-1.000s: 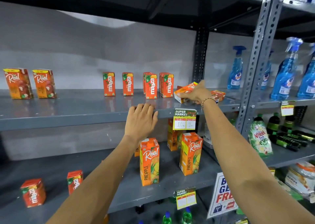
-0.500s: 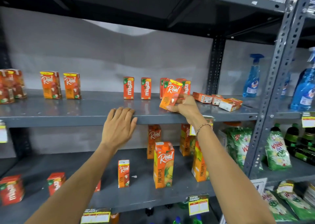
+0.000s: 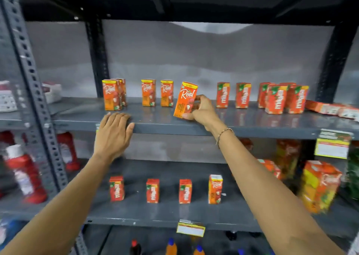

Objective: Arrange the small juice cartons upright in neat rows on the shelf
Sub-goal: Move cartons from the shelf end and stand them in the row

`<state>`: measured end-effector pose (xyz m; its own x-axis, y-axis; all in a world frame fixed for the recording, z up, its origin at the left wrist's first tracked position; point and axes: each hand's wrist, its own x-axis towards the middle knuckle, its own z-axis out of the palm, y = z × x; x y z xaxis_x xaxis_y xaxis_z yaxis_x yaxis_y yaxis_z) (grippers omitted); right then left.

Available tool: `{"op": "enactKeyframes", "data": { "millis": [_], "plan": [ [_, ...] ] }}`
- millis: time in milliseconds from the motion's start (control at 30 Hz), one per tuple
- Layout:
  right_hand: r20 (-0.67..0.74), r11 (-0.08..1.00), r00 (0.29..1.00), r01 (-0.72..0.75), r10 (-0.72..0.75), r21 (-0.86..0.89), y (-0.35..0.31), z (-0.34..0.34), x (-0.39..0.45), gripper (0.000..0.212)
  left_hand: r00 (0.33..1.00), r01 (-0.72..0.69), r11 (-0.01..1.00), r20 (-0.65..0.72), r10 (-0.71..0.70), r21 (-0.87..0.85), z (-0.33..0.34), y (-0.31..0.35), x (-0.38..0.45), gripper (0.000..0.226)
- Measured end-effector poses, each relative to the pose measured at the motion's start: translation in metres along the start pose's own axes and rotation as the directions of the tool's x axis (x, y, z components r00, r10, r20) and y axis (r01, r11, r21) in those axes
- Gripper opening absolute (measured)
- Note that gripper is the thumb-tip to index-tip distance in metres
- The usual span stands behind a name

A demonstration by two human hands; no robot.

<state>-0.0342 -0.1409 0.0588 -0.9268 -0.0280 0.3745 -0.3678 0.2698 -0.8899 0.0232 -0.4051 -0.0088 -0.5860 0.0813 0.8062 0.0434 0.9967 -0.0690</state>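
Note:
My right hand (image 3: 202, 111) grips a small orange Real juice carton (image 3: 185, 99), slightly tilted, its base on the grey middle shelf (image 3: 252, 124) near the front edge. Left of it stand several upright Real cartons (image 3: 148, 92), one pair at the far left (image 3: 112, 95). To the right, Maaza cartons (image 3: 223, 95) stand upright, with a tighter cluster (image 3: 283, 98) further along. A few cartons lie flat at the right end (image 3: 330, 108). My left hand (image 3: 114, 130) rests flat on the shelf's front lip, holding nothing.
The lower shelf (image 3: 155, 214) carries three small Maaza cartons (image 3: 152, 190), one small Real carton (image 3: 215, 189) and large juice cartons (image 3: 320, 185) at right. A perforated steel upright (image 3: 37, 103) stands left, with red bottles (image 3: 25, 173) beyond it. Price tags (image 3: 332, 148) hang from the shelf edges.
My view and both hands have shifted left along the shelf. My right hand picked a carton from the flat pile at the right and carried it left, down to the shelf beside the Real cartons.

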Motion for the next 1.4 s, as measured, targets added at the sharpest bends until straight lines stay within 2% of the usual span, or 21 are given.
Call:
{"op": "enactKeyframes", "data": {
  "millis": [100,233,400,533,800,933,1033,1100,1167,1267,1400],
  "plan": [
    [0.002,1.000,1.000,-0.002,0.002,-0.029,-0.014,0.047,0.011,0.065,1.000,0.002,1.000,0.015,-0.003,0.006,0.001,-0.047,-0.001,0.046],
    [0.028,0.999,0.999,-0.019,0.018,0.027,-0.028,0.099,0.031,0.062,0.999,-0.035,0.998,-0.007,0.035,-0.044,0.009,-0.086,-0.002,0.044],
    [0.003,0.997,1.000,-0.021,0.022,-0.073,-0.034,0.141,0.054,0.062,0.989,-0.087,0.995,-0.122,0.081,-0.047,0.023,-0.092,0.002,0.045],
    [0.038,0.982,0.999,-0.020,0.027,-0.189,-0.040,0.165,0.069,0.069,0.975,-0.104,0.994,-0.200,0.097,-0.026,0.030,-0.095,0.002,0.057],
    [0.085,0.965,0.995,-0.033,0.057,-0.260,-0.043,0.177,0.074,0.075,0.958,-0.135,0.991,-0.251,0.135,0.015,0.036,-0.099,0.003,0.056],
    [0.111,0.965,0.993,-0.006,0.036,-0.261,-0.040,0.166,0.062,0.069,0.964,-0.154,0.988,-0.221,0.150,0.001,0.032,-0.098,0.001,0.054],
    [-0.039,0.965,0.995,0.081,-0.093,-0.251,-0.037,0.139,0.045,0.044,0.981,-0.088,0.990,-0.180,0.066,-0.113,0.027,-0.095,0.000,0.047],
    [-0.150,0.941,0.967,0.153,-0.206,-0.302,-0.032,0.111,0.030,0.025,0.983,0.017,0.977,-0.174,-0.056,-0.214,0.022,-0.088,0.000,0.050],
    [-0.231,0.919,0.931,0.194,-0.283,-0.343,-0.024,0.078,0.014,0.014,0.971,0.051,0.976,-0.218,-0.098,-0.213,0.018,-0.073,0.001,0.050],
    [-0.319,0.889,0.882,0.200,-0.347,-0.413,-0.010,0.027,-0.008,0.015,0.979,0.009,0.989,-0.202,-0.039,-0.149,0.017,-0.028,0.005,0.044],
    [-0.387,0.875,0.850,0.160,-0.357,-0.457,0.008,-0.042,-0.027,0.015,0.985,-0.056,0.983,-0.172,0.026,-0.173,0.021,0.054,0.009,0.036]
  ]
}}
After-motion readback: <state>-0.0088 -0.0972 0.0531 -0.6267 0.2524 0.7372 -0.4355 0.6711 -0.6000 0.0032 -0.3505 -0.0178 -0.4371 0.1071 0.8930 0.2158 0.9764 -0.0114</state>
